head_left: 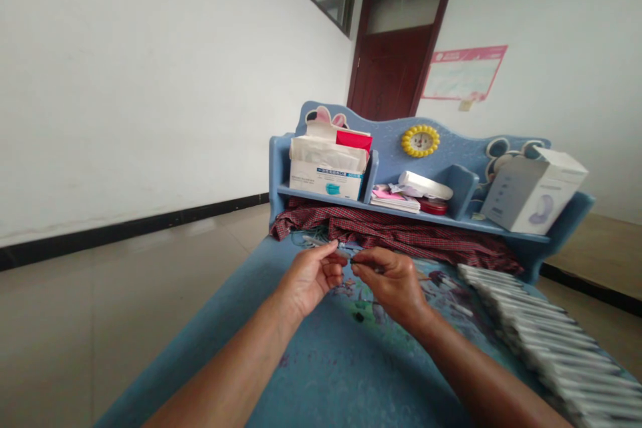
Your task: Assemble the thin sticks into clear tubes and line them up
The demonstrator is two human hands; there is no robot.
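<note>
Thin pen-like piece (pixel 350 258) being held over the middle of the blue desk (pixel 321 381)

It is being pinched at either end by the fingertips of the left hand (pixel 307 279) and the right hand (pixel 396 283), possibly being fitted together (too small to tell), so fine alignment is being called for. White tubes (pixel 542 341) are being kept along the desk's right edge, and a plaid cloth (pixel 401 234) is lying at its far edge in a white-walled room.

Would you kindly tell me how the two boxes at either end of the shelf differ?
The left box sits level in its compartment; the right box leans tilted. The left box is open and stuffed with white and red packets; the right box shows no contents. The left box bears blue print, the right box a pale purple picture. Both are white, on the blue shelf.
</note>
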